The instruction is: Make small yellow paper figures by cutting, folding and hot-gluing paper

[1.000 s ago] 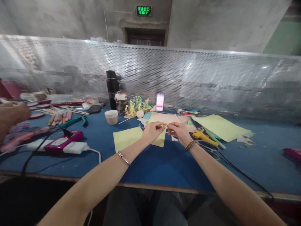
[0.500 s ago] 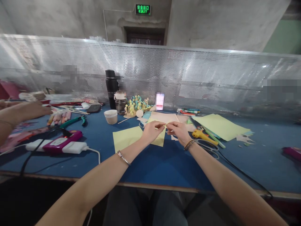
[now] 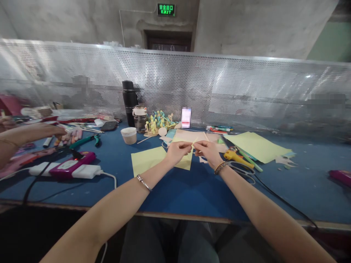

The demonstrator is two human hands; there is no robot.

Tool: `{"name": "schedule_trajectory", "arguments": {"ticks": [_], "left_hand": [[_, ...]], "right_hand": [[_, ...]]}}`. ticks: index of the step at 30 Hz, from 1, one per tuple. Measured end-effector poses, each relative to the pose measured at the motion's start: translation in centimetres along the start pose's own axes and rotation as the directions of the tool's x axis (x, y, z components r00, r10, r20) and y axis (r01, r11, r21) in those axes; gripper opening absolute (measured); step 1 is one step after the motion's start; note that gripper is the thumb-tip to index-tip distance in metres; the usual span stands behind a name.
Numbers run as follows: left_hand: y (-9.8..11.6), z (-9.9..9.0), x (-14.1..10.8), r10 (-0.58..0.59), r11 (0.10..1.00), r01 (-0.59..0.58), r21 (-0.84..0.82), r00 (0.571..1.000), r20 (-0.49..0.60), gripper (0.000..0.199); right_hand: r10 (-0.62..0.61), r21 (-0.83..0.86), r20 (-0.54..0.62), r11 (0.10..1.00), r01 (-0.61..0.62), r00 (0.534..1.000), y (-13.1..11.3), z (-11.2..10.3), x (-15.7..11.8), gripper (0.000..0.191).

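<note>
Fingers (image 3: 186,145) of both hands (image 3: 177,154) pinch a yellow paper strip (image 3: 195,142).

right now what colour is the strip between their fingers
Pale yellow: the strip shows best in the head view

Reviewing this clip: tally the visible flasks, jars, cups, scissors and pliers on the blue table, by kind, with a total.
Flask: 1
Jar: 1
Cup: 1
Scissors: 1
Pliers: 1
Total: 5
</note>
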State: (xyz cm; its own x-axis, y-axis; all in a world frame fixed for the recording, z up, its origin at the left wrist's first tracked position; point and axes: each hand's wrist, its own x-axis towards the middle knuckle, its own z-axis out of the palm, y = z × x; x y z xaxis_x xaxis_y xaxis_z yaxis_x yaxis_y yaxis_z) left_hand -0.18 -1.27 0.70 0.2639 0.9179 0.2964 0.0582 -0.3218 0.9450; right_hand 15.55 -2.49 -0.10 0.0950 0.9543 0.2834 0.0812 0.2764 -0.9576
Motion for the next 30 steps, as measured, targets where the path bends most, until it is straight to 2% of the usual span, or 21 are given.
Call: {"name": "schedule_trajectory", "arguments": {"ticks": [3,7,12,15,18,23,26,28,30], "left_hand": [[0.3,0.2,-0.1,-0.121,0.978,0.118,-0.171,0.993,-0.01,0.022],[0.4,0.2,-0.1,-0.196,0.942,0.188,-0.277,0.981,-0.001,0.021],[0.2,0.1,0.0,-0.227,0.917,0.236,-0.32,0.972,0.067,0.025],[0.2,0.1,-0.2,-0.231,0.916,0.255,-0.311,0.966,0.112,0.026],[0.3,0.1,-0.2,-0.227,0.924,0.251,-0.29,0.967,0.114,0.024],[0.2,0.1,-0.1,-0.139,0.981,0.147,-0.129,0.988,0.07,0.019],[0.3,-0.1,-0.1,-0.003,0.997,-0.005,0.081,0.996,0.09,0.019],[0.4,-0.5,-0.1,0.113,0.957,-0.146,0.252,0.984,0.14,0.02],[0.4,-0.9,-0.2,0.201,0.88,-0.27,0.391,0.957,0.208,0.02]], "right_hand": [[-0.001,0.018,-0.012,1.0,0.001,1.0,0.1,-0.1,0.2,0.022],[0.011,0.082,-0.01,0.997,-0.01,1.0,-0.1,-0.3,0.3,0.022],[0.025,0.099,0.053,0.995,-0.031,0.998,-0.7,-0.2,0.0,0.03],[0.015,0.102,0.081,0.994,-0.023,0.997,-0.9,-0.2,-0.2,0.029],[0.016,0.111,0.079,0.994,-0.025,0.997,-0.9,-0.2,-0.2,0.026],[0.012,0.074,0.075,0.997,-0.018,0.997,-1.0,-0.2,-0.1,0.019],[0.0,-0.025,0.088,1.0,0.003,0.996,-1.2,-0.6,0.0,0.015],[-0.009,-0.125,0.122,0.992,0.025,0.993,-1.2,-1.1,0.0,0.015],[-0.04,-0.244,0.179,0.966,0.083,0.983,-1.2,-1.7,0.0,0.015]]}}
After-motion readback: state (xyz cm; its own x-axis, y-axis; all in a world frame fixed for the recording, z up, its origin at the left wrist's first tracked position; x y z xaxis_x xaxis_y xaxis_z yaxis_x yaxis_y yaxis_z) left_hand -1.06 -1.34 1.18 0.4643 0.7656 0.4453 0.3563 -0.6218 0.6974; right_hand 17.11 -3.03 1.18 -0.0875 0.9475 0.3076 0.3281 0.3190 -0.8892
